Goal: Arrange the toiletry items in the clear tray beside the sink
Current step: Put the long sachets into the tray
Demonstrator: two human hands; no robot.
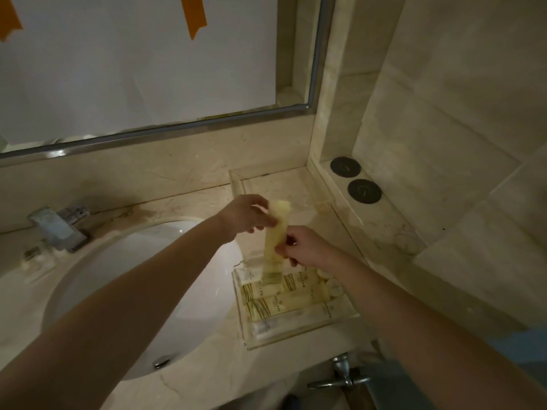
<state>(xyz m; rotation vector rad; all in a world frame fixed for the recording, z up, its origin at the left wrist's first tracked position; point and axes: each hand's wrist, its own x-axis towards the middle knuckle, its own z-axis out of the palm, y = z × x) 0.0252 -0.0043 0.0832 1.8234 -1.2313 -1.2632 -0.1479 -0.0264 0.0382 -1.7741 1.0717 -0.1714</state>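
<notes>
A clear tray (pixel 299 335) sits on the marble counter to the right of the sink (pixel 142 291). Several pale yellow toiletry tubes (pixel 275 304) lie side by side in it, with small round items (pixel 333 287) at its far right corner. Both hands hold one long pale yellow packet (pixel 276 241) upright above the tray's far end. My left hand (pixel 247 216) pinches its upper part. My right hand (pixel 305 247) grips its middle from the right. The packet's lower end reaches down to the tubes.
A chrome faucet (pixel 59 229) stands at the sink's far left. Two black round discs (pixel 355 179) lie on the raised ledge at the right wall. A mirror (pixel 142 60) covered with white paper hangs above. A metal handle (pixel 340 377) sticks out below the counter edge.
</notes>
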